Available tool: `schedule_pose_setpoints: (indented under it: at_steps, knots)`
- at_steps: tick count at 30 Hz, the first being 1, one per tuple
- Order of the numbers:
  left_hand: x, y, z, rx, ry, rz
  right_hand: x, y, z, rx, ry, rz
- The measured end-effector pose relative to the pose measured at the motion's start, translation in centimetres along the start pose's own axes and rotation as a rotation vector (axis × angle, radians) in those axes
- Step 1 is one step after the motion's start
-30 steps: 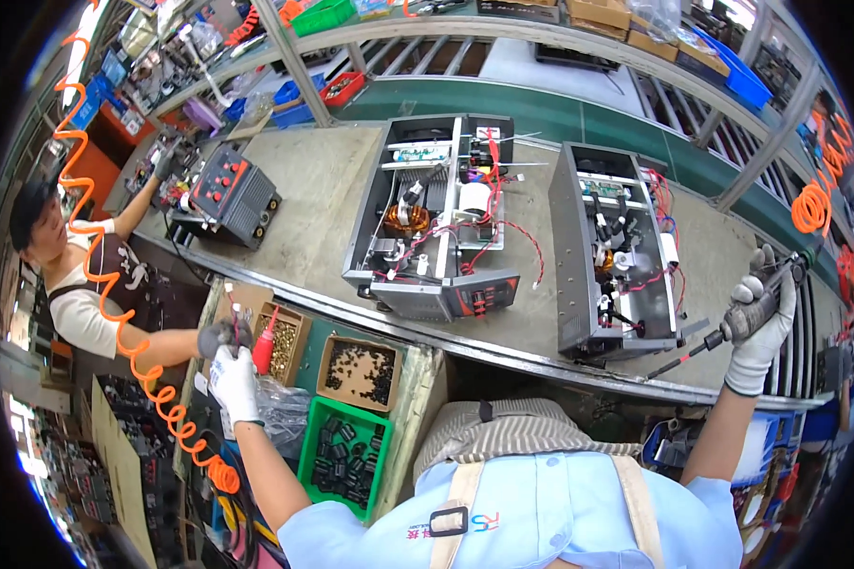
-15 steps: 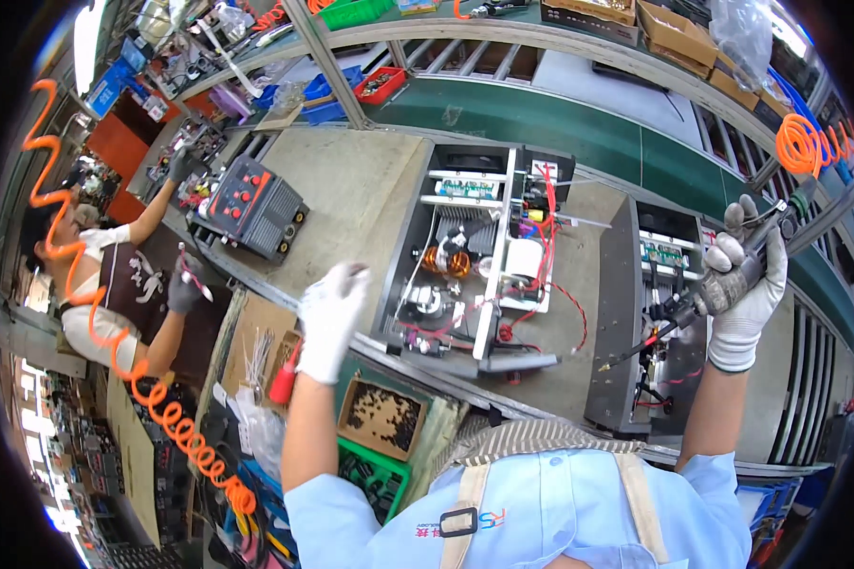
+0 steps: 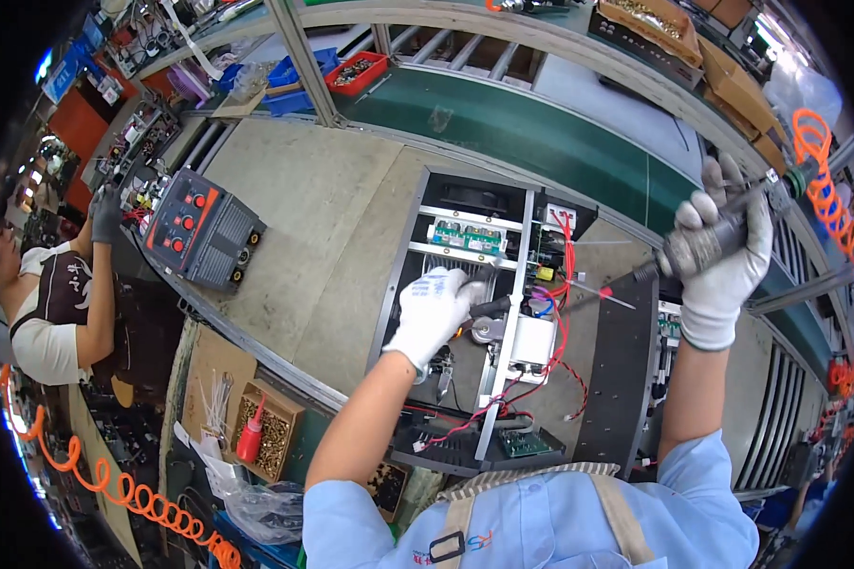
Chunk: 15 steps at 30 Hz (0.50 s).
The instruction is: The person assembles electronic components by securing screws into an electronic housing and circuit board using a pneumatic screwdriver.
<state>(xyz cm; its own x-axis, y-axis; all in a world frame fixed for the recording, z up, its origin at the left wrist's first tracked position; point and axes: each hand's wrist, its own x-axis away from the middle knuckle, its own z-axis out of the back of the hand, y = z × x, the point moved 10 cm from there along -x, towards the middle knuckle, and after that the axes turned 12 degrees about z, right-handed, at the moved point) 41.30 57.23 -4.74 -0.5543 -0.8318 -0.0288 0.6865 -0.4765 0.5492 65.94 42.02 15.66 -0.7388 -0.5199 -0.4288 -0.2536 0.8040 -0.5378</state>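
My left hand (image 3: 432,313), in a white glove, rests inside an open grey machine chassis (image 3: 403,275) on the bench, its fingers pinching a small dark part by the copper coil and white block (image 3: 531,346). My right hand (image 3: 721,261), also gloved, grips a pneumatic screwdriver (image 3: 702,245) held up over the chassis' right side, bit pointing left toward the red wires (image 3: 567,284). A second open chassis (image 3: 621,379) stands on edge just right of the first.
A closed dark unit with red knobs (image 3: 199,228) sits at the left, where a co-worker (image 3: 52,303) stands. Boxes of screws with a red bottle (image 3: 251,438) lie below the bench edge. A green conveyor (image 3: 541,123) runs behind. Orange coiled hoses (image 3: 821,161) hang right.
My left hand has moved from the parts boxes at the lower left up into the open chassis. My right hand has swung the screwdriver left over the chassis. The view has shifted right.
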Motion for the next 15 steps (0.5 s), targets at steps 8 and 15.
schedule_pose_setpoints:
  at_steps: [8,15]
  knots:
    - [-1.5,-1.7,-2.2,0.223,-0.071,0.299,-2.9,9.5,0.8,0.273,-0.051,0.056]
    - [-2.2,-2.4,-2.6,0.164,-0.180,0.305,-2.7,12.8,-0.1,0.263,-0.107,0.088]
